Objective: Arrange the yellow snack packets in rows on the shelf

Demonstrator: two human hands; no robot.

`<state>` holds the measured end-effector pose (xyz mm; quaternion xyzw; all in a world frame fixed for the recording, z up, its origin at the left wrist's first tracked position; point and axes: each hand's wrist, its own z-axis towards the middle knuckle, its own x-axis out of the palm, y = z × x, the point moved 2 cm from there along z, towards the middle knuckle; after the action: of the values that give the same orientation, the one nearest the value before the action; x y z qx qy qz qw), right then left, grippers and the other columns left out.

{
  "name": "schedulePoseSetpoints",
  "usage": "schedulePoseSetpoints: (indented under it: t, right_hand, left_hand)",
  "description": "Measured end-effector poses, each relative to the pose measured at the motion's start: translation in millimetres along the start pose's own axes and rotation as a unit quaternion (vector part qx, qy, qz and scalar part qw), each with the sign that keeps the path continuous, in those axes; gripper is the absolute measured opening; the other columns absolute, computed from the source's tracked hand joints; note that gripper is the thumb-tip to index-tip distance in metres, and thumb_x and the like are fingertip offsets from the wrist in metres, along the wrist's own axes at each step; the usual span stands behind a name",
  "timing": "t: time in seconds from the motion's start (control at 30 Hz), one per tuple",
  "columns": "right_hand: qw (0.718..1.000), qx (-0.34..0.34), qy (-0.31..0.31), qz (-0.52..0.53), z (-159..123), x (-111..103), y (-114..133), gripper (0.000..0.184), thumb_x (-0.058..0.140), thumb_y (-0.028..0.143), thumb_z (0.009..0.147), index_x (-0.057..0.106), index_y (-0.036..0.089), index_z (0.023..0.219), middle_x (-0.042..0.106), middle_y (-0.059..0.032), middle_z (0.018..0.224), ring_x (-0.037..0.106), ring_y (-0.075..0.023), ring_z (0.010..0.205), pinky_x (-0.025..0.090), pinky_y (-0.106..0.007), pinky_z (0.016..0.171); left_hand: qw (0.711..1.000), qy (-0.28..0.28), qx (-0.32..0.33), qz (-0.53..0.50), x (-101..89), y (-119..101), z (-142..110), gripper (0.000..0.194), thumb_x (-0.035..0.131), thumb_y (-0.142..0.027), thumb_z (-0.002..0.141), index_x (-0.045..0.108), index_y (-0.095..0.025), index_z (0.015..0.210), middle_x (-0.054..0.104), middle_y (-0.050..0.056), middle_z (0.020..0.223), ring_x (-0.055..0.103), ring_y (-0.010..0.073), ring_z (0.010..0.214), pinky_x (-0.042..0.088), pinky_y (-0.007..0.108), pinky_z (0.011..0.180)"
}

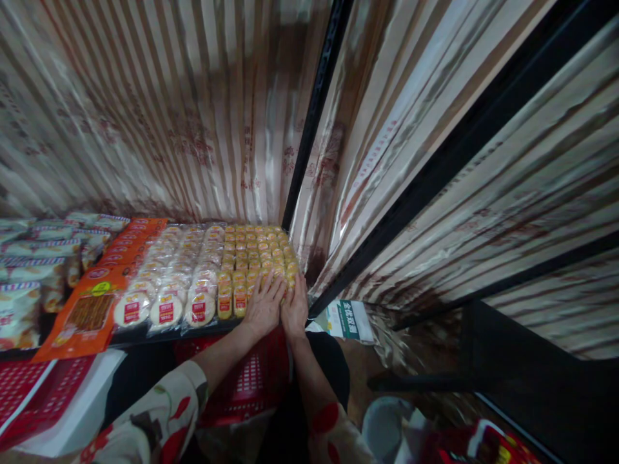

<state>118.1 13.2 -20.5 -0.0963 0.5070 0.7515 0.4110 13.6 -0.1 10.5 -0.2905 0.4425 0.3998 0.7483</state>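
Observation:
Rows of small yellow wrapped snack packs (pixel 239 258) stand close together at the right end of a dark shelf. My left hand (pixel 264 303) lies over the front packs at the right, its fingers stretched forward across their tops. Right beside it, my right hand (pixel 294 306) rests along the outer edge of the last row, fingers straight and touching the packs. The two hands nearly meet. Whatever lies under the palms and fingertips is hidden. To the left are round white crackers (pixel 167 310) in clear wrappers with red labels.
Orange snack packets (pixel 91 306) and pale puffy bags (pixel 19 309) fill the shelf's left part. Red baskets (pixel 242 386) sit below. Black metal posts (pixel 314 116) rise before striped curtains (pixel 217 116). A white-and-green packet (pixel 348 320) and a bucket (pixel 384 425) are lower right.

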Motion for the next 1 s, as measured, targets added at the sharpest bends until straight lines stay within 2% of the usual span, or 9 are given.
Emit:
schedulePoseSetpoints:
  t: [0.27, 0.4, 0.7, 0.83, 1.0]
  right_hand:
    - [1.000, 0.026, 0.007, -0.008, -1, 1, 6, 0.052, 0.022, 0.031, 0.094, 0.036, 0.011, 0.139, 0.039, -0.0135, 0.143, 0.032, -0.0201, 0.134, 0.031, -0.040, 0.108]
    - [1.000, 0.025, 0.007, -0.016, -1, 2, 5, 0.053, 0.023, 0.035, 0.094, 0.036, 0.010, 0.139, 0.041, -0.0147, 0.142, 0.034, -0.0215, 0.133, 0.032, -0.042, 0.107]
    - [0.999, -0.005, 0.006, -0.032, -5, 8, -5, 0.055, 0.019, 0.037, 0.095, 0.032, 0.009, 0.141, 0.033, -0.0164, 0.146, 0.027, -0.0205, 0.137, 0.028, -0.043, 0.110]
    - [0.999, -0.005, -0.005, -0.037, -5, 6, -1, 0.058, 0.016, 0.039, 0.095, 0.024, 0.008, 0.144, 0.029, -0.0175, 0.148, 0.020, -0.0219, 0.139, 0.026, -0.047, 0.110]
    - [0.998, -0.014, -0.021, -0.064, -8, 2, 8, 0.061, 0.016, 0.040, 0.095, 0.020, 0.004, 0.144, 0.025, -0.0206, 0.149, 0.015, -0.0235, 0.141, 0.024, -0.048, 0.110]
  left_hand:
    - [1.000, -0.001, 0.002, -0.020, 1.0, 3, -2, 0.043, 0.042, -0.025, 0.087, 0.050, -0.016, 0.129, 0.046, 0.008, 0.140, 0.024, 0.0265, 0.138, 0.020, 0.051, 0.113]
    - [1.000, -0.001, 0.004, -0.020, 3.9, 4, -5, 0.044, 0.040, -0.024, 0.089, 0.047, -0.016, 0.131, 0.043, 0.008, 0.142, 0.024, 0.0260, 0.138, 0.019, 0.051, 0.113]
    - [1.000, -0.009, 0.017, 0.022, 10.8, 3, -6, 0.044, 0.033, -0.026, 0.093, 0.042, -0.018, 0.135, 0.035, 0.008, 0.147, 0.022, 0.0223, 0.139, 0.019, 0.049, 0.112]
    - [0.999, -0.034, -0.016, 0.027, 2.4, 7, -13, 0.046, 0.037, -0.031, 0.092, 0.039, -0.021, 0.137, 0.033, 0.008, 0.148, 0.020, 0.0232, 0.140, 0.020, 0.049, 0.112]
    - [0.990, -0.064, -0.113, 0.056, -18.6, 25, -39, 0.052, 0.043, -0.032, 0.089, 0.037, -0.019, 0.139, 0.028, 0.010, 0.150, 0.013, 0.0272, 0.141, 0.017, 0.049, 0.113]
